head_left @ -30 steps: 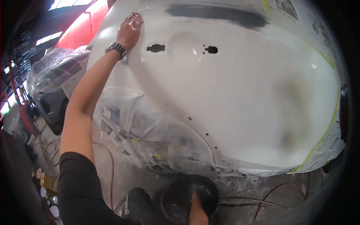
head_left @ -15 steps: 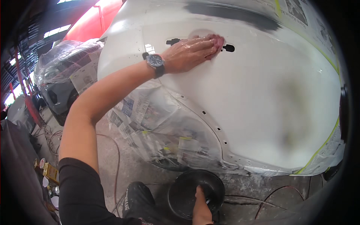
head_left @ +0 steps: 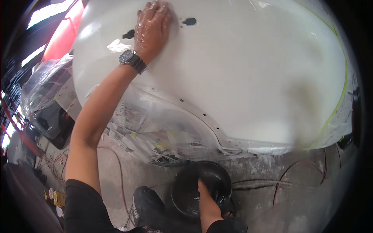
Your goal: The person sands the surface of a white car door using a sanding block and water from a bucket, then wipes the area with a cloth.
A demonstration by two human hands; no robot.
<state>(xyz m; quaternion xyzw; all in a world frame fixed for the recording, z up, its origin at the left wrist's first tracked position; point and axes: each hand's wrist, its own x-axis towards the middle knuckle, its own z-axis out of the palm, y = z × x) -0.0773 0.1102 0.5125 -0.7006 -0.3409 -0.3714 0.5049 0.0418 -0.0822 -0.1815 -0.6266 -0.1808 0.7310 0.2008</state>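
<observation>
My left hand (head_left: pixel 152 27), wet and wearing a wristwatch (head_left: pixel 131 60), lies flat on a white car body panel (head_left: pixel 241 70). Its fingers point up the panel, between a dark cutout (head_left: pixel 128 34) on the left and another dark cutout (head_left: pixel 189 21) on the right. Anything under the palm is hidden. Lower down, my right hand (head_left: pixel 201 187) reaches into a round black tub (head_left: pixel 173 190) on the floor. Its fingers cannot be made out against the dark inside.
Clear plastic and newspaper masking (head_left: pixel 155 141) hangs below the panel's curved edge, and green tape (head_left: pixel 345 81) borders its right side. Hoses (head_left: pixel 278 186) cross the concrete floor. Cans (head_left: pixel 59 199) stand at lower left, and a plastic-draped vehicle (head_left: pixel 46 83) is beyond.
My left hand has turned from pointing right to pointing up the panel, drawing away from the right cutout. The view has shifted, and the dark grey patch has left it. My right hand stays in the tub.
</observation>
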